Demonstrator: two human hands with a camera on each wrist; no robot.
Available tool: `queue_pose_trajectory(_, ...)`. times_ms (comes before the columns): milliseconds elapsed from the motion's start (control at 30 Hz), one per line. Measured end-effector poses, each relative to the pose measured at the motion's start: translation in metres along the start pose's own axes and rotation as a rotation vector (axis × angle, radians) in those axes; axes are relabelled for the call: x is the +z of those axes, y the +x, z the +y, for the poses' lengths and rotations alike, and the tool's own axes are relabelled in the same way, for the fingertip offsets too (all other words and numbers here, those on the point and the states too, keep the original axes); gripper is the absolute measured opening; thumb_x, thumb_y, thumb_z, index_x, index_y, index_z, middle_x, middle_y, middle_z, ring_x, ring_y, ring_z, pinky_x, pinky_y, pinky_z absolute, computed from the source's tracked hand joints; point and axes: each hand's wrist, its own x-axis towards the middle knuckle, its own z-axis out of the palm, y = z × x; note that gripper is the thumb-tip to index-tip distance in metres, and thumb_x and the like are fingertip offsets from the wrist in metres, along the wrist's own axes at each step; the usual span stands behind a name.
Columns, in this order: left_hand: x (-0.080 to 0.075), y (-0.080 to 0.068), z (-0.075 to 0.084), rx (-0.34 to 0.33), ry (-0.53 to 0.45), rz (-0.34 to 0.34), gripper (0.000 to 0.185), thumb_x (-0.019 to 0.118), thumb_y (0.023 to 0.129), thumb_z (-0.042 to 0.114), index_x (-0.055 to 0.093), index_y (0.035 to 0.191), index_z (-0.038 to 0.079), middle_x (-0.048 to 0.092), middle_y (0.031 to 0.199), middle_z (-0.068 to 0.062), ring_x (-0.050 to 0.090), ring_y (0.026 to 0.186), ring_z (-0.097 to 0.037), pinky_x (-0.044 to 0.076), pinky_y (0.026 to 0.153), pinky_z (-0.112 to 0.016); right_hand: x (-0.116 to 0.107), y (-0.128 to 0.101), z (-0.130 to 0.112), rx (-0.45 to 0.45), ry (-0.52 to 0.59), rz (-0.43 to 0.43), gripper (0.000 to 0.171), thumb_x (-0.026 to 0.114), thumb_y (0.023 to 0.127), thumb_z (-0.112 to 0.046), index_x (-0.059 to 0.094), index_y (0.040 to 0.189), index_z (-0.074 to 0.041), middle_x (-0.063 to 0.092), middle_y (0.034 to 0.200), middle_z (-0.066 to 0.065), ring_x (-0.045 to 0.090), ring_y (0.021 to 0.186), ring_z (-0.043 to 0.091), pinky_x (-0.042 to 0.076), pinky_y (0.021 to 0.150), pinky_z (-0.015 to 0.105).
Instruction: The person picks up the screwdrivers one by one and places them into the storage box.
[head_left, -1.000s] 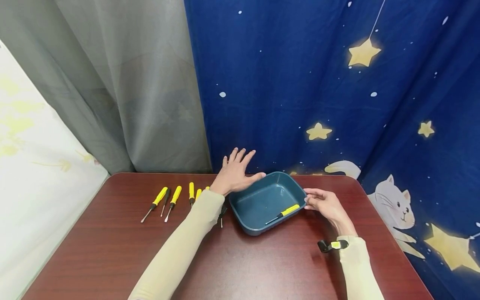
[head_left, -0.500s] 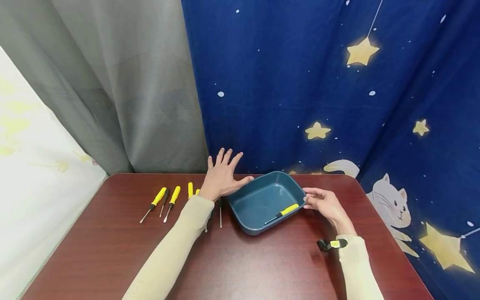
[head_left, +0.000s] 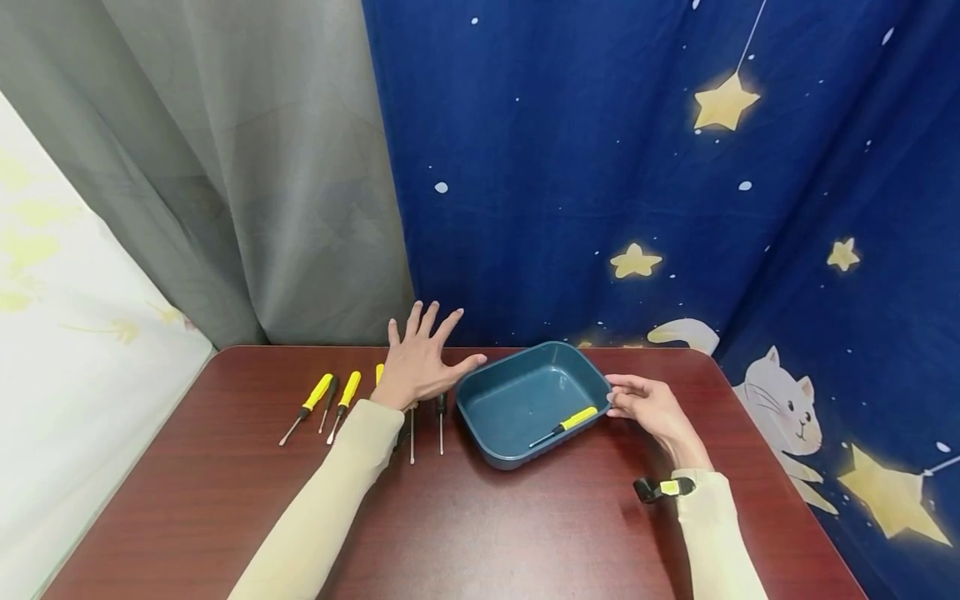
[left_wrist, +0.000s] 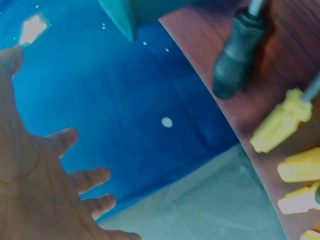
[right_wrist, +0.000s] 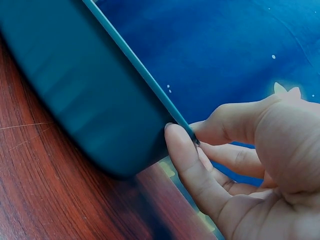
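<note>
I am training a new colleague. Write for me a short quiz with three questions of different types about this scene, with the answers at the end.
1. True or false: the left hand grips a screwdriver.
2. What lies inside the blue tray?
A. a yellow-handled screwdriver
B. a pair of scissors
C. nothing
3. Fill in the missing word: the right hand pinches the tray's ____.

Key:
1. False. Its fingers are spread and hold nothing, above the screwdrivers on the table.
2. A. One yellow-handled screwdriver lies in it.
3. Rim.
</note>
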Motion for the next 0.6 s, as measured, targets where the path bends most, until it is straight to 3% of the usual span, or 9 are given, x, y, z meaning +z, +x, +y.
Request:
queue_pose_trajectory(267,0.003,-0.010,-0.022,-0.032,0.000,0.002,0.101,0.044,0.081,0.091,0.020,0.164,0.039,0.014,0.173,-0.012,0.003,0.160,-0.041,0.005,0.119,-0.076,0.001,0.002,0.000,0.001,0.000,-0.002,0.044,0.061,0.099,-0.001,0.055,0.142,0.006,0.065,0.122,0.029,0.072,0.086,0.011,0.062,0.080,0.029)
queue_pose_trajectory(600,0.004,-0.021,-0.047,-0.077,-0.012,-0.003,0.101,0.045,0.081,0.090,0.021,0.164,0.038,0.014,0.172,-0.014,0.003,0.159,-0.042,0.006,0.117,-0.078,0.001,0.002,0.001,-0.006,0.010,0.002,0.044,0.061,0.098,-0.001,0.056,0.141,0.007,0.068,0.116,0.023,0.072,0.086,0.010,0.062,0.080,0.029)
